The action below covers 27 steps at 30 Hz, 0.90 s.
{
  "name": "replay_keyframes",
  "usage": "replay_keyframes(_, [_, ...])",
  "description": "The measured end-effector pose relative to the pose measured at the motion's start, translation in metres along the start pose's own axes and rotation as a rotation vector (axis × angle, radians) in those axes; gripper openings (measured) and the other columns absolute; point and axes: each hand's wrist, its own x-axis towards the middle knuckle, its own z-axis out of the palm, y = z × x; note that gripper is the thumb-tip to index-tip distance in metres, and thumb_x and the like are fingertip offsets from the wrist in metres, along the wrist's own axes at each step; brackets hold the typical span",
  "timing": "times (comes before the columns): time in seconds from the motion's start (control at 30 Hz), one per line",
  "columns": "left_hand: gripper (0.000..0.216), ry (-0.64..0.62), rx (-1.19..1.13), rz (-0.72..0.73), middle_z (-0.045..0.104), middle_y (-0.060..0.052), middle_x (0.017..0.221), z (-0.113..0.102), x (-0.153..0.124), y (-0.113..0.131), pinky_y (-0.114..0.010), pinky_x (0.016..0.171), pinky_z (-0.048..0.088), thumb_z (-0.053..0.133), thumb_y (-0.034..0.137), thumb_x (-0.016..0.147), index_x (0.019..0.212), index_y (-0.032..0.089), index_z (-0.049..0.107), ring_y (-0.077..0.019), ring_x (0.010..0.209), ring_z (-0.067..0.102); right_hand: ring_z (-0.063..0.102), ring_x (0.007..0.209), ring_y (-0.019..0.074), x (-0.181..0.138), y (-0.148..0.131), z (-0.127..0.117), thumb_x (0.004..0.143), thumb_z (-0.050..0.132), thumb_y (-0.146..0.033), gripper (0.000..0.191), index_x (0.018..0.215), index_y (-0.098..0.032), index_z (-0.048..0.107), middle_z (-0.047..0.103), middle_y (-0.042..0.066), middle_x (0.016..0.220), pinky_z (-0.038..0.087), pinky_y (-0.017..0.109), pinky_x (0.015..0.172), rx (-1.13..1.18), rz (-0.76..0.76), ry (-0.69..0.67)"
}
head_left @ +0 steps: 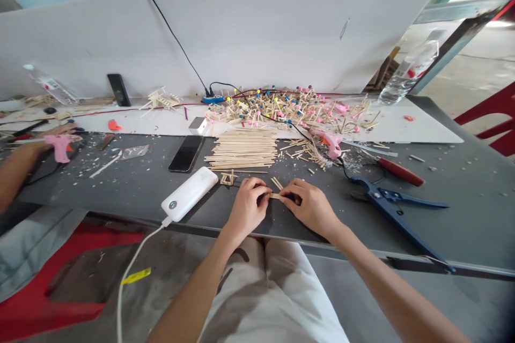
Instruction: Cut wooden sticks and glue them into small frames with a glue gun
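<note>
Between my two hands are a few short wooden sticks (275,196), lying side by side near the table's front edge. My left hand (250,204) pinches their left end, and my right hand (309,204) pinches the right end. Just beyond the fingers lie a couple of loose short sticks (277,183). A small frame of glued sticks (228,178) rests left of my left hand. Farther back spreads a layer of long wooden sticks (243,149). The fingertips partly hide the sticks being held.
Left are a white power bank (190,194) with its cable and a black phone (186,153). Right lie a pink glue gun (332,146), blue cutters (396,214) and a red-handled tool (401,171). Coloured-tip sticks (289,107) pile behind. A co-worker's arm (24,163) reaches in at left.
</note>
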Motion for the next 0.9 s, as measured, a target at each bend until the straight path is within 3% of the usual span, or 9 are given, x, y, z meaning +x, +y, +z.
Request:
replay_keyframes(0.53, [0.023, -0.194, -0.145, -0.255, 0.066, -0.004, 0.098, -0.008, 0.020, -0.007, -0.038, 0.094, 0.049, 0.072, 0.001, 0.077, 0.084, 0.022, 0.078, -0.0215, 0.099, 0.060, 0.056, 0.066, 0.0137, 0.009, -0.001, -0.002, 0.082, 0.068, -0.019, 0.010, 0.083, -0.024, 0.076, 0.068, 0.001, 0.085, 0.043, 0.027, 0.064, 0.078, 0.144, -0.074])
replay_keyframes(0.9, [0.024, -0.102, -0.159, -0.229, 0.067, -0.003, 0.099, -0.008, 0.013, -0.002, -0.036, 0.089, 0.050, 0.074, 0.006, 0.076, 0.091, 0.024, 0.075, -0.0218, 0.101, 0.060, 0.051, 0.059, 0.0112, 0.005, -0.002, 0.000, 0.085, 0.066, -0.023, 0.008, 0.086, -0.025, 0.074, 0.068, -0.001, 0.085, 0.041, 0.025, 0.061, 0.080, 0.133, -0.031])
